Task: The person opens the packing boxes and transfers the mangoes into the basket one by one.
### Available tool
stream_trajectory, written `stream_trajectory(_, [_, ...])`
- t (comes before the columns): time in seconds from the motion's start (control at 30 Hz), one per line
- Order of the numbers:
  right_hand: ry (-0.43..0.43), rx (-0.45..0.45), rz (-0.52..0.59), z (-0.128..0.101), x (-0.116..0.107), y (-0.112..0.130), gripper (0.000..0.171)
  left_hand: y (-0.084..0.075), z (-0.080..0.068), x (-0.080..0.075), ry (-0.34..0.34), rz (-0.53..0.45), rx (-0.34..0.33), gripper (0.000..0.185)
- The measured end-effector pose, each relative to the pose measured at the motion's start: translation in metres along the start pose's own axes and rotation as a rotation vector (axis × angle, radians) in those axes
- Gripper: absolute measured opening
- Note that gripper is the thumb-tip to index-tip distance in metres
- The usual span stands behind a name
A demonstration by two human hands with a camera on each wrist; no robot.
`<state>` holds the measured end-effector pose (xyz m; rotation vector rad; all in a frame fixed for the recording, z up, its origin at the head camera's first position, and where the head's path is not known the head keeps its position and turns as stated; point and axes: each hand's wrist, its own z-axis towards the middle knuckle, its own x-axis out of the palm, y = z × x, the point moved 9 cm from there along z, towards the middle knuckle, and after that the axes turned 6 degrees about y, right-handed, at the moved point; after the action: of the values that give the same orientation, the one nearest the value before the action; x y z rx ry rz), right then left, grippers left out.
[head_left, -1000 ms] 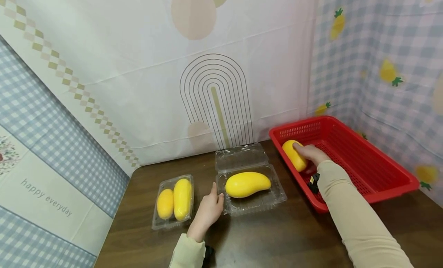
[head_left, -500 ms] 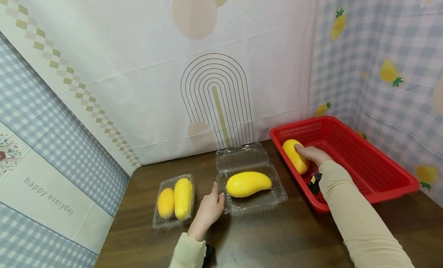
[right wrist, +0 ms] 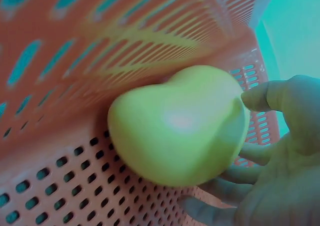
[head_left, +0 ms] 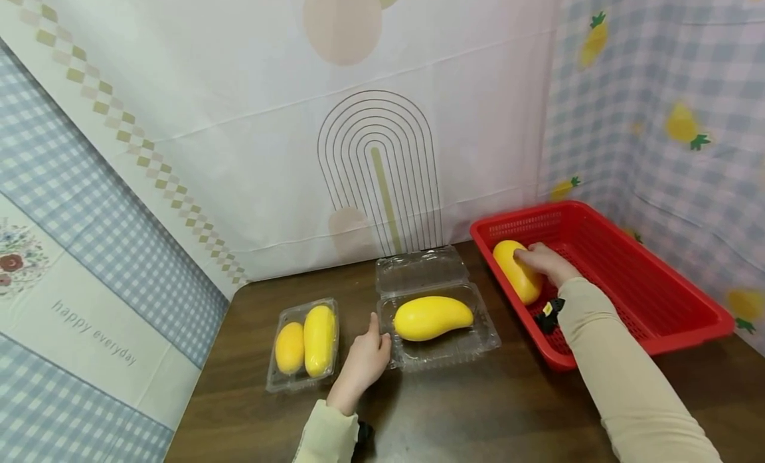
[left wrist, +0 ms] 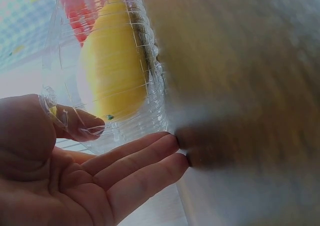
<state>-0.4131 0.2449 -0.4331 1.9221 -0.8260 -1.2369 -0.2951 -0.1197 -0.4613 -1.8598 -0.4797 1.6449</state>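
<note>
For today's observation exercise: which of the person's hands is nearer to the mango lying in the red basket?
Right. The right hand curls its fingers round the mango inside the red basket. The left hand is far off to the left, touching the open clear container on the table.

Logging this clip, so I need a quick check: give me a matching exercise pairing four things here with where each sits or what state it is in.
Things:
1. right hand
2. left hand
3. open clear box
4. shut clear box

States or places:
A. holds two yellow mangoes, on the left of the table
B. fingers straight, against the edge of the open box
C. holds one mango, lid folded back
D. curled round a mango in the red basket

Pairs: 1-D, 2-B, 3-C, 4-A
</note>
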Motion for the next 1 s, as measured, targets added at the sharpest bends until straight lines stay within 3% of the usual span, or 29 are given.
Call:
stream_trajectory(0.1, [-0.043,0.011,0.004,0.0,-0.005,0.003,0.08,-0.001,0.0,0.001,0.001,0.006,0.001,0.063])
stream_trajectory(0.33, [-0.127,-0.019,0.041,0.002,-0.015,0.013,0.078,-0.001,0.0,0.003,0.002,-0.003,0.005,0.063])
stream_trajectory(0.57, [-0.17,-0.078,-0.009,0.001,-0.021,0.033,0.074,-0.001,0.0,0.007,0.016,-0.023,0.004,0.064])
stream_trajectory(0.8, [-0.183,-0.135,-0.047,-0.003,-0.022,0.07,0.075,-0.002,0.0,0.007,0.018,-0.032,-0.005,0.066])
stream_trajectory(1.0, [-0.14,-0.216,-0.073,-0.011,-0.01,0.107,0.07,-0.004,0.003,0.007,0.012,-0.018,0.002,0.068])
